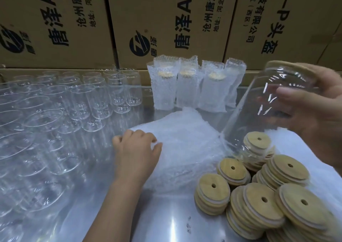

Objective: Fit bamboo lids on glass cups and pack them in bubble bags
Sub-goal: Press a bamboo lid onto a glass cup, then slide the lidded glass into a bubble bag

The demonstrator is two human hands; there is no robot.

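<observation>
My right hand (pixel 314 104) grips a clear glass cup (pixel 259 108) with a bamboo lid (pixel 281 65) on its top. The cup is tilted, its base low over the lid stacks. My left hand (pixel 137 149) rests on the left edge of a flat pile of bubble bags (pixel 185 140) in the middle of the table, its fingers curled onto the top bag. Stacks of round bamboo lids (pixel 259 201), each with a centre hole, lie at the front right.
Several empty glass cups (pixel 55 115) stand in rows across the left half of the table. Several packed cups in bubble bags (pixel 190 86) stand upright at the back centre. Printed cardboard boxes (pixel 166 19) form a wall behind the table.
</observation>
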